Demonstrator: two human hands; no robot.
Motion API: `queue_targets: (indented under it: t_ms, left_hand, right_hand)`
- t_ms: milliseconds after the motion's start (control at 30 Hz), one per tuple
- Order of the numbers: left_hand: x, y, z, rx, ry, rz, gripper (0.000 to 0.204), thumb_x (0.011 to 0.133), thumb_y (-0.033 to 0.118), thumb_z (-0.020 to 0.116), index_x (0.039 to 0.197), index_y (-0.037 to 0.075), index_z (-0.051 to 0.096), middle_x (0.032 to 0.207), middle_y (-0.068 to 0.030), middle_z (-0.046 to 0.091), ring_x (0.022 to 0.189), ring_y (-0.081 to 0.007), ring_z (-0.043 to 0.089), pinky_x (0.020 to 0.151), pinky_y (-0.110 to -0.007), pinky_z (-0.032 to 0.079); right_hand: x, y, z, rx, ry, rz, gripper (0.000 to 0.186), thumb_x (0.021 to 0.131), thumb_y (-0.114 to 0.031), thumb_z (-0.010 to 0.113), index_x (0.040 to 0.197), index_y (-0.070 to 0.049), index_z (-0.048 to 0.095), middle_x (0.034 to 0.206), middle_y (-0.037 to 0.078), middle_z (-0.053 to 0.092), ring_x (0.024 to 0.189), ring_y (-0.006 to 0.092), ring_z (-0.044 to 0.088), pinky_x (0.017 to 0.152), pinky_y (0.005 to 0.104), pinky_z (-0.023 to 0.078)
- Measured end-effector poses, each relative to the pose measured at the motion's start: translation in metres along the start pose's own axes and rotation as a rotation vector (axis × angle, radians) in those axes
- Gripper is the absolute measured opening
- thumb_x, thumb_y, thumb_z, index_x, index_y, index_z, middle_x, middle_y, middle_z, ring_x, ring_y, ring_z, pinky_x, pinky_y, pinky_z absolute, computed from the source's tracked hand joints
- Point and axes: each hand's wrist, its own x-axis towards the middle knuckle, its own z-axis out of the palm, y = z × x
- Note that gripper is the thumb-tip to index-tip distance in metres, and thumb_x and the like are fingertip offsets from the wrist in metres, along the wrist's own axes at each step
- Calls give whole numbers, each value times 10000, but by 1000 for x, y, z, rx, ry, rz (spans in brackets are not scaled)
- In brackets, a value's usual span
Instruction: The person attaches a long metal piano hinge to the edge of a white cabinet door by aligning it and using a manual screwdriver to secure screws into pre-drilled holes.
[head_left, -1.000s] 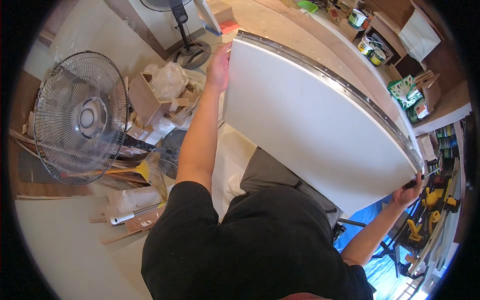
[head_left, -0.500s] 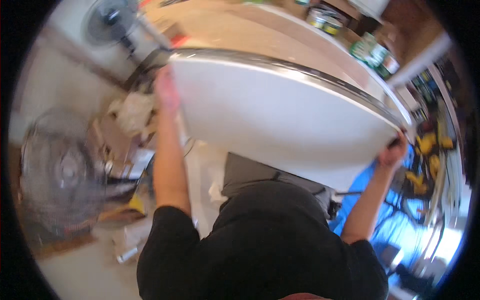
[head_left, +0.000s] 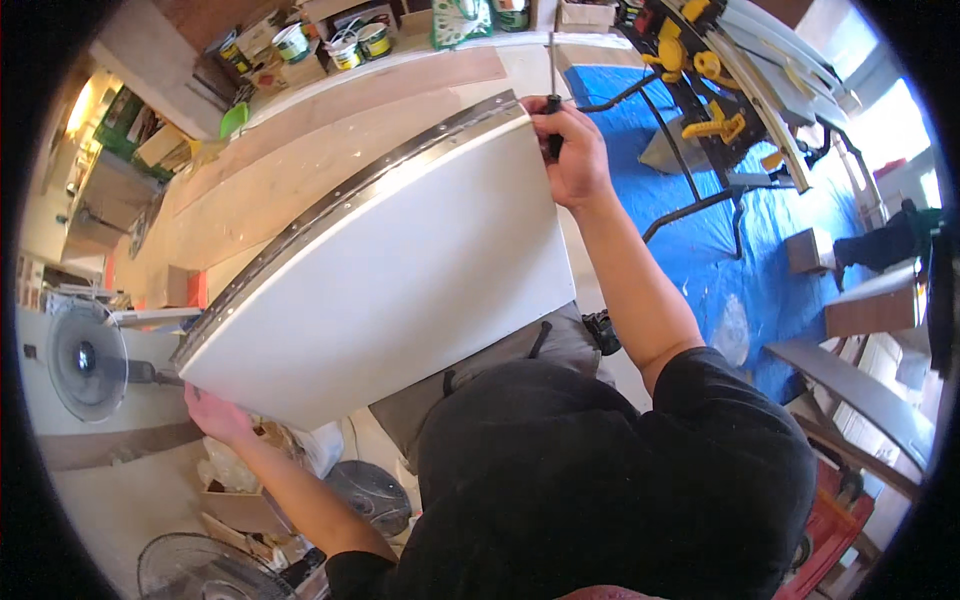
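A white panel (head_left: 390, 270) is held up in front of my body, with a long metal strip hinge (head_left: 340, 185) dotted with holes along its far edge. My left hand (head_left: 216, 413) grips the panel's left end, its fingertips partly hidden by the board. At the other end, my right hand (head_left: 578, 160) grasps the corner beside the hinge. A screwdriver (head_left: 554, 108) with a black handle is also in the right hand, its thin shaft pointing away from me.
A folding stand with yellow clamps (head_left: 700, 100) is at the far right on a blue sheet (head_left: 690, 290). Paint buckets (head_left: 373, 40) line the back. Fans (head_left: 88, 355) stand at left, near a box of scraps (head_left: 245, 500). A curved board (head_left: 860, 395) lies at lower right.
My body and view have turned to the right. The panel now slants, with its right end farther from me and its left end nearer. Both hands still hold it.
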Motion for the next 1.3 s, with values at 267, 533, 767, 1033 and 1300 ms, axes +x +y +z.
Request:
queue_targets:
  t_ms: [267, 533, 767, 1033, 1300]
  left_hand:
    - [11, -10, 1, 76, 14, 43, 553, 1094, 363, 391, 1505, 4, 478, 1587, -179, 468, 1435, -332, 464, 1206, -496, 362]
    - [36, -22, -16, 303, -44, 134, 486, 1082, 346, 470, 1462, 42, 474, 1555, -167, 492, 1417, -322, 485, 1180, -512, 391]
    - [50, -35, -16, 283, -23, 73, 486, 1081, 366, 492, 1465, 70, 453, 1530, -154, 508, 1393, -312, 506, 1173, -510, 403]
    - [60, -43, -14, 325, -10, 65, 465, 1101, 359, 463, 1455, 58, 458, 1494, -154, 542, 1347, -307, 548, 1140, -485, 441]
    - [52, -39, -4, 335, -35, 46, 498, 1108, 402, 422, 1449, 45, 482, 1464, -160, 577, 1311, -300, 580, 1096, -480, 476]
  right_hand:
    - [0, -6, -7, -53, -91, 30, 239, 950, -103, 673, 1151, 22, 702, 862, -3, 659, 707, 67, 571, 606, 212, 420]
    - [-6, -11, -7, 46, -291, 101, 294, 947, -91, 719, 1219, 13, 680, 998, 45, 730, 837, 90, 658, 723, 238, 506]
    - [-15, -18, -1, 38, -334, 85, 403, 892, -51, 753, 1262, 44, 627, 872, -20, 605, 791, 72, 596, 719, 217, 479]
    - [-31, -36, 9, -121, -375, -6, 454, 858, -42, 761, 1262, 84, 597, 842, -30, 539, 752, 57, 516, 679, 210, 437]
    - [-29, -33, 1, -275, -243, -94, 304, 903, -177, 762, 1137, 17, 744, 823, -6, 658, 741, 78, 588, 675, 270, 477]
